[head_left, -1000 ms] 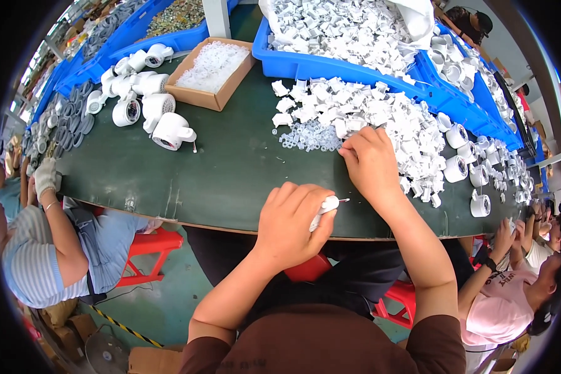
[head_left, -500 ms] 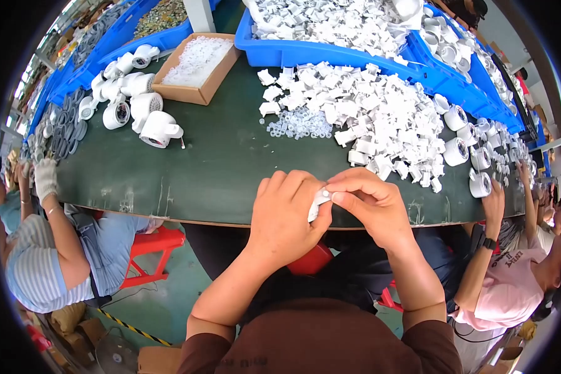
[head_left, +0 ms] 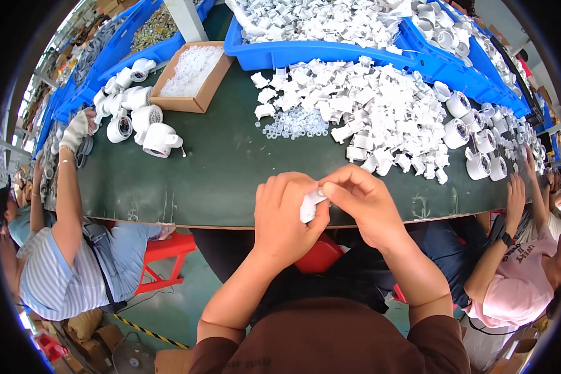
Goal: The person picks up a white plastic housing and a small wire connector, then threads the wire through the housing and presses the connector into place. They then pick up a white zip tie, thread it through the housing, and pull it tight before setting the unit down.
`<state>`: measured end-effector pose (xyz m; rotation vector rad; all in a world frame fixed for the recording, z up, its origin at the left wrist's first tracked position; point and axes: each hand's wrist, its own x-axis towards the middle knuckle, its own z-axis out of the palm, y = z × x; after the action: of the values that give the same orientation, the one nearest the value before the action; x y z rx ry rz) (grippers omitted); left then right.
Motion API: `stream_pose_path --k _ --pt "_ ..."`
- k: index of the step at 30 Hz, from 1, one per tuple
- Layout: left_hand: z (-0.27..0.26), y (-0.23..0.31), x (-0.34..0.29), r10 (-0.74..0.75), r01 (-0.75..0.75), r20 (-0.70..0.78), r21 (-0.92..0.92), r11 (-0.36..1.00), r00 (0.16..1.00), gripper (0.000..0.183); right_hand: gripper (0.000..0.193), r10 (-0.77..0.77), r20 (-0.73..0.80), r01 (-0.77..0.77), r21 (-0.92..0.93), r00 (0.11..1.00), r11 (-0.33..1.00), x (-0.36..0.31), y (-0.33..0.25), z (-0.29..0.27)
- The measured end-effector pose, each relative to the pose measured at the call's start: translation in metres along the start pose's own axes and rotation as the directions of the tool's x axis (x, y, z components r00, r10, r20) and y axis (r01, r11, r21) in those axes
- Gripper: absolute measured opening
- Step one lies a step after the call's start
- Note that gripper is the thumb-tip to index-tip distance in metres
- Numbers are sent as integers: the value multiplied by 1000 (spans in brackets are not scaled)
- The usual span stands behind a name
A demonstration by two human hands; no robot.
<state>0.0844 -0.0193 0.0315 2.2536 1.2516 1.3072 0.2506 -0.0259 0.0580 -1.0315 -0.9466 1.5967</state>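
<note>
My left hand (head_left: 285,215) is closed around a small white plastic part (head_left: 307,209), held over the table's near edge. The curled fingers cover much of it. My right hand (head_left: 366,204) pinches with thumb and forefinger at the part's upper right end; whatever lies between those fingertips is hidden. Beyond my hands spreads a heap of similar white plastic parts (head_left: 393,118). Against its left side lies a small pile of translucent rings (head_left: 296,123).
Blue bins (head_left: 330,60) line the back. A cardboard box (head_left: 196,103) of small translucent pieces stands left of centre, beside white round housings (head_left: 162,139). More housings (head_left: 456,133) sit right. Co-workers flank me: a gloved hand (head_left: 76,129) at left, a bare hand (head_left: 515,199) at right.
My right fingertips have shifted slightly against the part, and more of its white side shows. The left co-worker's gloved hand has reached farther over the table. The right co-worker's hand has left a housing.
</note>
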Motion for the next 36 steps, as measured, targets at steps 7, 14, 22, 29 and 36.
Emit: stream_pose_path --k 7,14,22,29,36 --pt "0 -2 -2 41 -42 -32 -27 999 999 39 8 -80 -7 78 -135 997 988 -3 8 -2" --pt "-12 -9 8 109 -108 82 -10 994 991 25 9 -145 0 141 -230 989 963 -4 23 0" --pt "-85 -89 24 -60 4 69 622 783 996 32 34 -831 -33 -50 -999 556 7 -29 -39 -126" --pt "-141 -215 50 -164 87 48 683 725 985 39 72 -628 -491 -511 -843 604 167 -65 -79 -275" --pt "-98 -119 40 91 79 -197 715 695 976 42 62 -655 -489 183 -704 576 686 -66 -62 -197"
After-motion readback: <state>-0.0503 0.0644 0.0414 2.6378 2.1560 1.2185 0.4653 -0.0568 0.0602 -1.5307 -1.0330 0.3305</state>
